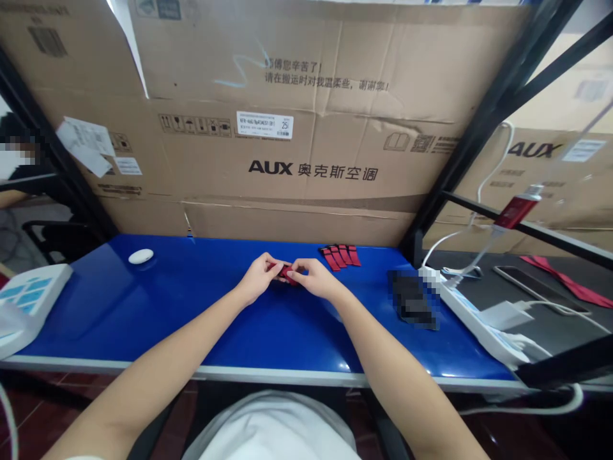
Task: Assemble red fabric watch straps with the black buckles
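A small red piece (286, 274) is pinched between both hands over the middle of the blue table (191, 306). My left hand (259, 280) has its thumb and fingers closed on its left part, and my right hand (313, 277) grips the right part. The fingers cover much of the piece, so its exact kind does not show. Just beyond my right hand, several red strips with black bands (341, 256) lie fanned out side by side.
A white oval object (140, 256) lies at the back left, and a white device with blue panels (33, 300) stands at the left edge. To the right are a dark blurred item (414, 300) and a white power strip (474, 313). Large cardboard (311, 211) forms the back wall.
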`<state>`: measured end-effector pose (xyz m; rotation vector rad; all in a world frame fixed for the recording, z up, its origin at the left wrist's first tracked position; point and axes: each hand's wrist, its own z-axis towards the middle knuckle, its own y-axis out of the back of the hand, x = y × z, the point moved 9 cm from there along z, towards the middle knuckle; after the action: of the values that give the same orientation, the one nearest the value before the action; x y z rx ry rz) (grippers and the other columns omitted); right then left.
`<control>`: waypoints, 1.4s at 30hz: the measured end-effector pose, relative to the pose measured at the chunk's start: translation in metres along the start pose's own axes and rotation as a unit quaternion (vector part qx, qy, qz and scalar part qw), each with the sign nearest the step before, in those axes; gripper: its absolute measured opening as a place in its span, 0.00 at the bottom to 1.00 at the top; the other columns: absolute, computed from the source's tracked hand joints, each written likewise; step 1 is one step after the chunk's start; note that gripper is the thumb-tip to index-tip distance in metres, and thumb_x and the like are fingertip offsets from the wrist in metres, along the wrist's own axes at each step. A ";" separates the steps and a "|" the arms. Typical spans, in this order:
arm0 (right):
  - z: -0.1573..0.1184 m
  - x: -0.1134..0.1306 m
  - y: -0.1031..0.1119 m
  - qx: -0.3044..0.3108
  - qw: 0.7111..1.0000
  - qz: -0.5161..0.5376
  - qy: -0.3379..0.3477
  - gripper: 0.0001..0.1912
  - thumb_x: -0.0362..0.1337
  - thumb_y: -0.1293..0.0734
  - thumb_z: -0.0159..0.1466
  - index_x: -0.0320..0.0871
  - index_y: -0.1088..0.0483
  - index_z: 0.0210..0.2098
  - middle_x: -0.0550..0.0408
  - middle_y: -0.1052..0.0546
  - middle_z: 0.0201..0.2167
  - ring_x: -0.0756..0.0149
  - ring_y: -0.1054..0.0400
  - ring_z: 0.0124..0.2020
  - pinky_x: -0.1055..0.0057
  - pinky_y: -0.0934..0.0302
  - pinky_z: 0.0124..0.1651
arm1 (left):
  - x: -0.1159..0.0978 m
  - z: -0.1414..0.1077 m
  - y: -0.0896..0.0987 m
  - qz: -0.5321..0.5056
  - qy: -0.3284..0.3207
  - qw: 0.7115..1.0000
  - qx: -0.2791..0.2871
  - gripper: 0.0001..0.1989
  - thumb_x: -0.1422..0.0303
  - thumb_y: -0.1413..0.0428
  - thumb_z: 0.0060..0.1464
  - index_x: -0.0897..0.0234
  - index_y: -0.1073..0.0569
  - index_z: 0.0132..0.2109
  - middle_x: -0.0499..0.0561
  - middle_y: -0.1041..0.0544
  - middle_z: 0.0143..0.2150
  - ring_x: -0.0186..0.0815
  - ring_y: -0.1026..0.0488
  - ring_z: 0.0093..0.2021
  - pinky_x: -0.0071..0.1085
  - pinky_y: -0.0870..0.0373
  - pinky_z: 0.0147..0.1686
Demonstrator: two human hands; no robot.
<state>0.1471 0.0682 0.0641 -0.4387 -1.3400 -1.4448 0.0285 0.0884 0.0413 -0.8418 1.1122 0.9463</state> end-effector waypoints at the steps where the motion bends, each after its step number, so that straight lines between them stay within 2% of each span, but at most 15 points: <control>1: -0.001 0.001 -0.001 0.010 1.000 0.014 0.003 0.12 0.42 0.35 0.62 0.41 0.31 0.26 0.56 0.24 0.25 0.69 0.33 0.27 0.73 0.40 0.34 | 0.000 0.000 -0.001 -0.005 -0.001 1.000 0.005 0.21 0.56 0.37 0.51 0.65 0.38 0.35 0.58 0.20 0.44 0.37 0.21 0.35 0.35 0.25 0.36; 6: -0.004 0.000 -0.007 0.065 0.995 0.081 -0.009 0.11 0.42 0.35 0.61 0.41 0.32 0.27 0.53 0.22 0.25 0.68 0.30 0.27 0.72 0.38 0.34 | 0.003 0.000 -0.002 -0.021 0.011 1.000 0.019 0.19 0.60 0.34 0.47 0.66 0.34 0.35 0.56 0.21 0.44 0.37 0.22 0.40 0.33 0.25 0.38; 10: -0.002 -0.008 -0.004 0.035 0.996 0.074 -0.037 0.11 0.42 0.34 0.61 0.40 0.30 0.30 0.52 0.22 0.23 0.67 0.29 0.25 0.72 0.38 0.32 | 0.006 0.001 0.003 -0.024 0.033 0.999 0.001 0.19 0.62 0.31 0.43 0.68 0.28 0.38 0.55 0.20 0.41 0.36 0.22 0.38 0.34 0.24 0.38; 12: 0.000 -0.009 -0.001 0.017 0.997 0.067 -0.030 0.10 0.42 0.34 0.61 0.40 0.29 0.31 0.54 0.23 0.22 0.68 0.30 0.24 0.72 0.39 0.31 | 0.006 0.001 0.005 -0.015 0.037 0.999 -0.007 0.20 0.62 0.31 0.42 0.69 0.26 0.40 0.54 0.20 0.38 0.37 0.22 0.37 0.36 0.24 0.39; 15: 0.000 -0.006 -0.003 0.033 0.998 0.060 -0.011 0.10 0.41 0.34 0.61 0.40 0.28 0.30 0.55 0.24 0.20 0.69 0.31 0.23 0.73 0.40 0.30 | 0.004 -0.001 0.005 0.016 0.027 0.999 -0.011 0.20 0.61 0.31 0.42 0.70 0.23 0.40 0.54 0.19 0.35 0.37 0.22 0.34 0.38 0.24 0.40; 19: 0.000 -0.010 -0.005 0.048 0.997 0.064 -0.020 0.11 0.42 0.32 0.59 0.40 0.28 0.28 0.55 0.25 0.20 0.68 0.31 0.22 0.73 0.41 0.28 | 0.002 -0.002 0.000 0.057 0.020 0.998 0.009 0.20 0.61 0.31 0.42 0.70 0.21 0.40 0.55 0.19 0.34 0.38 0.22 0.33 0.37 0.24 0.39; 22: 0.002 -0.018 -0.004 0.021 0.990 0.133 -0.049 0.12 0.44 0.30 0.57 0.40 0.28 0.28 0.53 0.23 0.21 0.66 0.30 0.23 0.71 0.40 0.30 | 0.000 -0.002 -0.002 0.032 0.022 0.999 0.014 0.19 0.61 0.32 0.44 0.70 0.22 0.40 0.55 0.19 0.35 0.38 0.22 0.34 0.39 0.24 0.40; 26: 0.005 -0.020 -0.003 -0.003 0.964 0.258 -0.060 0.12 0.43 0.27 0.53 0.40 0.27 0.30 0.53 0.21 0.24 0.65 0.28 0.28 0.68 0.38 0.38 | -0.008 -0.001 -0.001 -0.005 0.010 1.000 0.021 0.21 0.62 0.32 0.45 0.69 0.24 0.44 0.56 0.19 0.39 0.40 0.21 0.37 0.42 0.26 0.45; 30: 0.005 -0.018 0.000 -0.012 0.947 0.314 -0.063 0.12 0.40 0.26 0.50 0.40 0.27 0.31 0.54 0.21 0.24 0.65 0.28 0.29 0.67 0.39 0.41 | -0.019 -0.002 -0.003 0.045 -0.020 0.997 0.059 0.25 0.64 0.31 0.43 0.68 0.25 0.48 0.58 0.20 0.46 0.42 0.23 0.46 0.41 0.30 0.51; 37: 0.003 -0.025 -0.010 -0.005 0.946 0.315 -0.077 0.12 0.39 0.26 0.51 0.41 0.31 0.27 0.54 0.23 0.21 0.65 0.29 0.26 0.68 0.40 0.37 | -0.025 -0.004 -0.004 0.202 -0.062 0.976 0.048 0.22 0.62 0.33 0.44 0.65 0.23 0.47 0.56 0.20 0.45 0.44 0.24 0.47 0.41 0.32 0.52; 40: 0.004 -0.029 -0.004 -0.040 0.955 0.284 -0.077 0.13 0.40 0.26 0.51 0.42 0.33 0.27 0.57 0.24 0.23 0.67 0.31 0.28 0.68 0.40 0.37 | -0.027 -0.003 -0.003 0.210 -0.071 0.974 0.036 0.21 0.61 0.34 0.45 0.65 0.23 0.47 0.57 0.20 0.46 0.44 0.24 0.48 0.42 0.32 0.53; 42: 0.005 -0.025 0.006 -0.070 0.963 0.254 -0.055 0.14 0.40 0.26 0.50 0.43 0.32 0.32 0.57 0.24 0.30 0.66 0.30 0.33 0.68 0.38 0.39 | -0.031 -0.002 0.001 0.184 -0.073 0.980 0.010 0.21 0.61 0.33 0.44 0.66 0.23 0.45 0.57 0.20 0.45 0.45 0.24 0.48 0.42 0.31 0.52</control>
<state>0.1596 0.0846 0.0473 -0.8973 -1.1041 -1.0964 0.0216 0.0816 0.0703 -0.5475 1.1679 1.2808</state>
